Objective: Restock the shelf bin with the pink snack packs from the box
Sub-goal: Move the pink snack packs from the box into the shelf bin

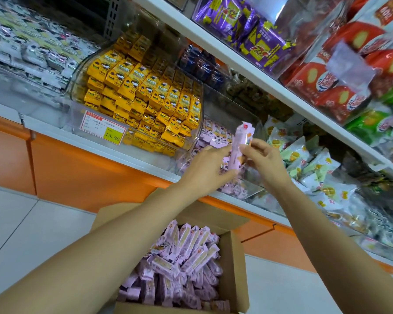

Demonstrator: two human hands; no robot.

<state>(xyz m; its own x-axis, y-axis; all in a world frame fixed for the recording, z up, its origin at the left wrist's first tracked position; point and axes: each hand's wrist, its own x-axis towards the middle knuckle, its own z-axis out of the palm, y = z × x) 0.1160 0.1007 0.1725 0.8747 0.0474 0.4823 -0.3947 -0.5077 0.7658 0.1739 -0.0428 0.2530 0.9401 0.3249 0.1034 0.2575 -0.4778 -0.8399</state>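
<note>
Shelf bin (252,186) behind: L hand (205,171), R hand (267,159) raised, pinch upright pink pack (237,150)

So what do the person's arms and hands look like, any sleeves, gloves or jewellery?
Both arms are bare, with no sleeve in view. The left hand and right hand wear no gloves, and no watch, bracelet or ring shows.

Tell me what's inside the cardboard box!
Lots of pink snack packs, heaped loosely inside the cardboard box. The top layer covers whatever lies below, so the box's bottom cannot be seen.
</note>
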